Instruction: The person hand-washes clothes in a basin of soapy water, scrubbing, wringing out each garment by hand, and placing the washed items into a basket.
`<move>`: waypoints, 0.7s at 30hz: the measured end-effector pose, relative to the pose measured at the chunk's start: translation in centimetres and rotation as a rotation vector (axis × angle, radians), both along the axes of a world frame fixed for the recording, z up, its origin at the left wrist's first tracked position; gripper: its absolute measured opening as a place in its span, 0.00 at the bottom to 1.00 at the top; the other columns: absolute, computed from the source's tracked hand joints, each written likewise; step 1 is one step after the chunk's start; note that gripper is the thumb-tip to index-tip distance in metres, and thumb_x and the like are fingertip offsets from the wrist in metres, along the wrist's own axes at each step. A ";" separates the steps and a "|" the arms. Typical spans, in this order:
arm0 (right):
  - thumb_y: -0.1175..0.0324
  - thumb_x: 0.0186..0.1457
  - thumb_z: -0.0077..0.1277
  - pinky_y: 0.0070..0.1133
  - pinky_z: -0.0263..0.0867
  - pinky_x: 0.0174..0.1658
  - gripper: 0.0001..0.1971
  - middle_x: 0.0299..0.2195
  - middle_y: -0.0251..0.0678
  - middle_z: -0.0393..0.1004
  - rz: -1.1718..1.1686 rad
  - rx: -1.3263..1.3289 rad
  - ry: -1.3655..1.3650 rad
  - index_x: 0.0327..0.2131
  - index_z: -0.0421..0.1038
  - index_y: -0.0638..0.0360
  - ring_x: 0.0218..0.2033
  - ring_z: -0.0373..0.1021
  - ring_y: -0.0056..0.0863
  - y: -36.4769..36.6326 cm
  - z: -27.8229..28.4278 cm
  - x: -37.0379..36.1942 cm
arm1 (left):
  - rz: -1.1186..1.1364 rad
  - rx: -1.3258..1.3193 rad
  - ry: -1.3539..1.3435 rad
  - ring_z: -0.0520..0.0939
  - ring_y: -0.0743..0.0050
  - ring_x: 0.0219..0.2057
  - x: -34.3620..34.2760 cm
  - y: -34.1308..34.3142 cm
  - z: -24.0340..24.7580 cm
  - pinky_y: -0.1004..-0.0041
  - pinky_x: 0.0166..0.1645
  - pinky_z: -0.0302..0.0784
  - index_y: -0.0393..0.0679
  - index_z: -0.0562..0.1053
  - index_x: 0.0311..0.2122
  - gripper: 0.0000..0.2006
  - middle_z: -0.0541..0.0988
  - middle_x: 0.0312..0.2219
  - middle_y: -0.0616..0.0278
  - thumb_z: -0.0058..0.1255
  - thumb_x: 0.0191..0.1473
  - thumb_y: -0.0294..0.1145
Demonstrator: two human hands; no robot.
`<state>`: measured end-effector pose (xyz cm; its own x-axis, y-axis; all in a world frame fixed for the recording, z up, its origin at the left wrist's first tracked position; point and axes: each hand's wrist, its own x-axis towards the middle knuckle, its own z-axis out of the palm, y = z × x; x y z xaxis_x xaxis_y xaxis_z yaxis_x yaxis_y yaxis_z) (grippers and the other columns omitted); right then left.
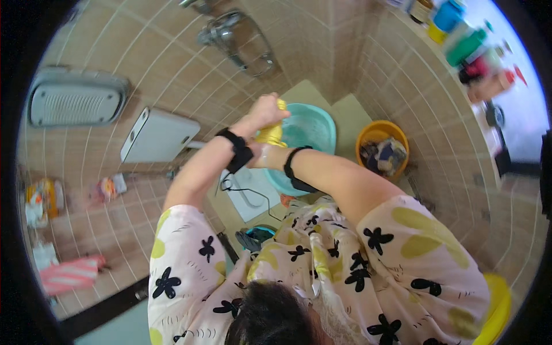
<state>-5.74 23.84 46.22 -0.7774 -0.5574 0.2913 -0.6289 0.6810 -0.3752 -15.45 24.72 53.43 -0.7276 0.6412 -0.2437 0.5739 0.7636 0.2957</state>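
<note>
The fingers of the left hand (265, 112) are clenched round the upper end of a yellow cloth (272, 133), and the right hand (263, 156) grasps its lower end just beneath, the two fists almost touching with the cloth bunched tight between them. The cloth is held up in the air directly over the near rim of a teal basin (310, 129) that stands on the tiled floor, close to the corner where the two tiled walls meet. Both wrists carry black bands.

Judging by the opposed grips, the step in hand looks like wringing the cloth out over the basin. A further move would call for a counter-twist of the two fists while the cloth stays above the basin, so that any drips fall inside it rather than on the floor.

Just to the right of the basin, against the right wall, stands an orange bucket (382, 133) with dark laundry in it. A white flat board (248, 195) lies on the floor under the forearms, and a metal tap fitting (233, 34) is fixed to the wall above.
</note>
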 end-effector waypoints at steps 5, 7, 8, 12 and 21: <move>0.67 0.38 0.44 0.26 0.62 0.33 0.05 0.23 0.36 0.70 0.196 0.336 0.096 0.21 0.68 0.55 0.27 0.68 0.30 2.2 -0.5 0.6 | 0.167 0.039 -0.015 0.77 0.50 0.33 -0.4 0.5 -2.8 0.63 0.38 0.72 0.33 0.69 0.33 0.27 0.75 0.29 0.41 0.56 0.31 0.47; 0.67 0.38 0.44 0.23 0.61 0.33 0.03 0.22 0.34 0.70 0.327 0.408 0.295 0.20 0.67 0.53 0.28 0.67 0.28 2.8 -0.8 1.4 | 0.246 0.041 -0.031 0.77 0.51 0.34 -0.6 -0.9 -4.2 0.64 0.38 0.72 0.34 0.70 0.33 0.27 0.75 0.29 0.43 0.56 0.31 0.48; 0.67 0.38 0.44 0.22 0.60 0.34 0.02 0.22 0.32 0.69 0.391 0.383 0.373 0.19 0.66 0.52 0.28 0.67 0.26 3.2 -0.2 2.0 | 0.360 0.037 -0.158 0.76 0.55 0.36 -0.8 -2.3 -5.2 0.65 0.40 0.73 0.34 0.69 0.35 0.28 0.75 0.31 0.45 0.57 0.32 0.48; 0.70 0.33 0.48 0.20 0.60 0.37 0.07 0.25 0.32 0.68 0.688 -0.053 0.369 0.22 0.66 0.55 0.27 0.67 0.24 8.0 4.2 4.1 | 0.782 0.547 -1.196 0.76 0.67 0.39 2.2 -7.4 -3.8 0.67 0.41 0.73 0.37 0.67 0.41 0.27 0.75 0.36 0.55 0.57 0.40 0.47; 0.65 0.49 0.47 0.28 0.64 0.41 0.11 0.35 0.36 0.72 -0.314 -1.010 -0.756 0.37 0.67 0.58 0.36 0.68 0.34 9.8 -3.5 -0.7 | 0.740 0.904 -0.754 0.73 0.71 0.40 9.5 -14.4 -1.5 0.71 0.43 0.71 0.44 0.65 0.42 0.26 0.71 0.40 0.63 0.61 0.38 0.38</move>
<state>-6.49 33.62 42.67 -0.9890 -0.1154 -0.0922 0.0963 -0.0300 -0.9949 -5.93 10.33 51.95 -0.8434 0.3132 -0.4366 -0.3922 0.1965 0.8986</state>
